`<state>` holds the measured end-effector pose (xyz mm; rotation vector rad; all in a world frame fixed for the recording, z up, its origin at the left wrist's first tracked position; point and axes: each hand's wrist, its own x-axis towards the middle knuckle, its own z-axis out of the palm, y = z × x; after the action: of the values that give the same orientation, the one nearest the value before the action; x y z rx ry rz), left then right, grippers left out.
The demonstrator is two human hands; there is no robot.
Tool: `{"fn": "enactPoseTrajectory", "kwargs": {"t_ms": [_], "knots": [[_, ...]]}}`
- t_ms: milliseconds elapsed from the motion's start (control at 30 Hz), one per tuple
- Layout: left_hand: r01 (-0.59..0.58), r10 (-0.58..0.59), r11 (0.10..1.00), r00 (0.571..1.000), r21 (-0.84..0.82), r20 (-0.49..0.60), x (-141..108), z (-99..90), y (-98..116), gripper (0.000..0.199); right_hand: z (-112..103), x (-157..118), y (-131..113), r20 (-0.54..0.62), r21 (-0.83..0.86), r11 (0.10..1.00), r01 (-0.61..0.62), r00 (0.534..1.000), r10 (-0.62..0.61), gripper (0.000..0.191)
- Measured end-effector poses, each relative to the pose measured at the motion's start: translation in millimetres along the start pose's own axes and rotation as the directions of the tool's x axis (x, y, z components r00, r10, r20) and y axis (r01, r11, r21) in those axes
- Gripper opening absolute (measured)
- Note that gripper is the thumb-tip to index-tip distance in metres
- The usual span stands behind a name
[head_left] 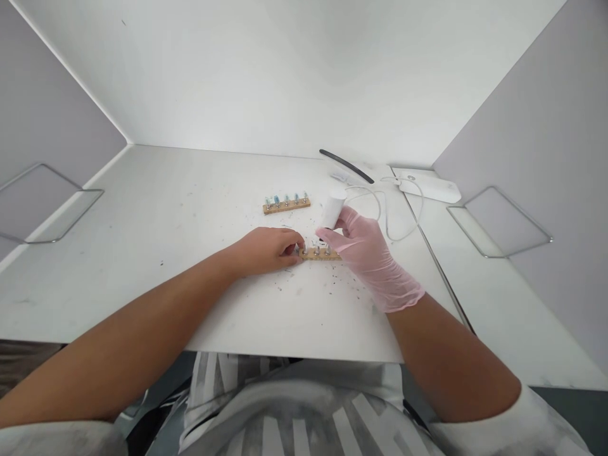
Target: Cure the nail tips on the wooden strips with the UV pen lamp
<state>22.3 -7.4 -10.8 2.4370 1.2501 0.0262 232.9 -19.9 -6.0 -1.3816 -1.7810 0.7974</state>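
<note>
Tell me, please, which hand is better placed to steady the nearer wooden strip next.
Probably the left hand: its fingertips are at the left end of the nearer wooden strip, while the gloved right hand holds the white cylinder.

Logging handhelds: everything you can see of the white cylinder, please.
The white cylinder looks like smooth plastic, with a dark part at its lower end. It is held tilted, top leaning right, by the pink-gloved right hand. Its lower end is over the near brown strip; contact there is unclear. A white cable runs close by; whether it joins is unclear.
</note>
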Motion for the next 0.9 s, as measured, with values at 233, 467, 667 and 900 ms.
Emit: {"fn": "enactPoseTrajectory", "kwargs": {"t_ms": [233, 467, 667, 900], "knots": [[-0.005, 0.005, 1.000, 1.000, 0.003, -0.003, 0.2, 0.1, 0.0, 0.028, -0.2, 0.7, -1.0, -0.001, -0.003, 1.000, -0.003, 1.000, 0.003, 0.024], [-0.006, 0.006, 1.000, 1.000, 0.012, -0.003, -0.1, 0.6, -0.4, 0.028, -0.7, 1.6, 0.8, 0.014, -0.011, 1.000, 0.009, 1.000, -0.009, 0.024], [-0.022, 0.023, 1.000, 1.000, 0.021, -0.011, 0.6, 1.2, -0.1, 0.028, -0.2, 0.8, 0.7, 0.006, -0.012, 1.000, 0.006, 1.000, -0.006, 0.025], [-0.052, 0.053, 0.998, 0.998, 0.026, -0.028, 2.9, 2.0, 5.5, 0.023, 0.0, -0.2, -0.1, -0.008, -0.009, 1.000, -0.019, 1.000, 0.019, 0.026]]}}
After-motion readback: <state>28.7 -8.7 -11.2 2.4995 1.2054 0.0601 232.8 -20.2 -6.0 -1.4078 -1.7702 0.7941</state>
